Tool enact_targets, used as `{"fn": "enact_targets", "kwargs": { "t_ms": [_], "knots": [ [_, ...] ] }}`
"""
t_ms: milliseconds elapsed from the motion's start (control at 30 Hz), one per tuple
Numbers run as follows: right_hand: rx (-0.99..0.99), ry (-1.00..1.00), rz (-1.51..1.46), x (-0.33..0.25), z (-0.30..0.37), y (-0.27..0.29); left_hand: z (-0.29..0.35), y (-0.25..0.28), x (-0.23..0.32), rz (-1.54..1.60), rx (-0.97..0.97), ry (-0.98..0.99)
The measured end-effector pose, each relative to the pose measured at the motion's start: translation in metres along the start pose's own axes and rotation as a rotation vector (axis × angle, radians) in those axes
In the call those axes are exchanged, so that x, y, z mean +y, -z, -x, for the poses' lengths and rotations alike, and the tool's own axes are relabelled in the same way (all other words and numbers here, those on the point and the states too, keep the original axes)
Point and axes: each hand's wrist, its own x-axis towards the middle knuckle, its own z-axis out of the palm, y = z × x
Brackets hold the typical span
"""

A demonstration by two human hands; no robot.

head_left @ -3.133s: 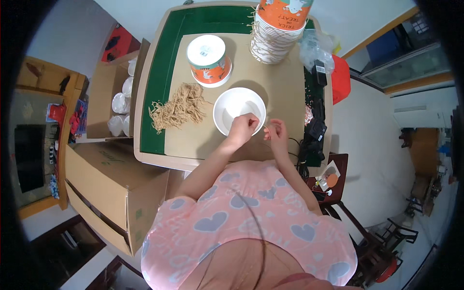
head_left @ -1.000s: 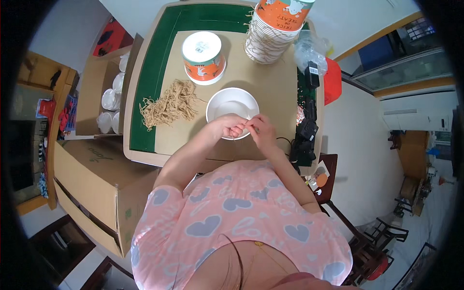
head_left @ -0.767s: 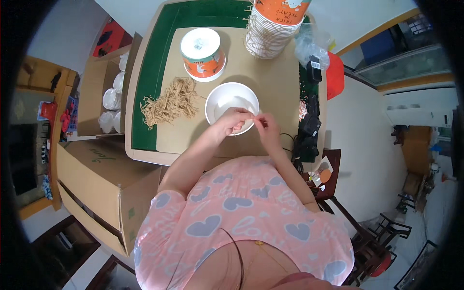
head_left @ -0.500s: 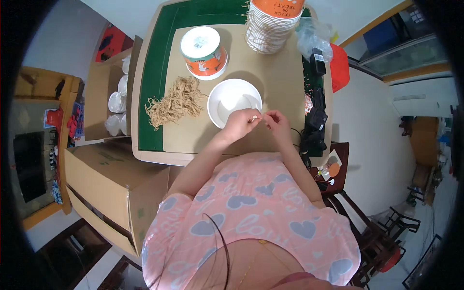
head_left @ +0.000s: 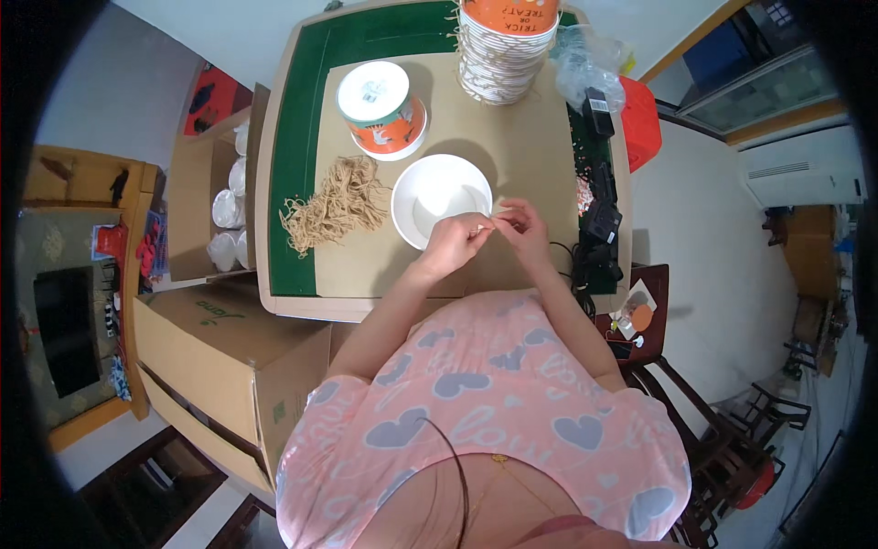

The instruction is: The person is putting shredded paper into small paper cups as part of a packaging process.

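My left hand (head_left: 455, 245) is closed, its fingertips pinched at the right front edge of a white round paper bucket (head_left: 409, 197). Close beside it, my right hand (head_left: 524, 231) has its thumb and fingers bent together, tips almost meeting the left ones. A tiny pale bit shows at the fingertips, too small to name. The bucket's open mouth faces up, showing a plain white inside. To its left lies a loose pile of tan twisted cords (head_left: 338, 206).
Behind the bucket stand upturned orange-printed paper buckets (head_left: 384, 133) and a tall stack of corded buckets (head_left: 498, 64). Black adapters and cables (head_left: 601, 220) line the table's right edge, near a clear plastic bag (head_left: 585, 64). Cardboard boxes (head_left: 219, 339) stand at the left.
My fingertips have drawn closer together beside the bucket, and the right fingers have shifted slightly. The whole view has tilted a little; the bucket and cords look otherwise unmoved.
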Motion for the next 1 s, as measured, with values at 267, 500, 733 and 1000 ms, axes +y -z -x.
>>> {"fn": "enact_targets", "kwargs": {
  "t_ms": [267,500,733,1000],
  "knots": [
    [-0.139,0.062,0.239,-0.014,-0.003,0.003,-0.002,0.001,-0.008,0.138,-0.047,0.255],
    [-0.12,0.042,0.282,-0.015,-0.006,-0.003,-0.003,0.008,-0.009,0.139,0.021,0.278],
    [-0.132,-0.106,0.038,-0.006,-0.013,-0.006,-0.005,0.008,-0.006,0.133,0.058,0.279],
    [-0.04,-0.196,-0.034,-0.002,-0.007,-0.013,0.002,0.003,0.001,0.111,0.166,0.257]
  ]
}}
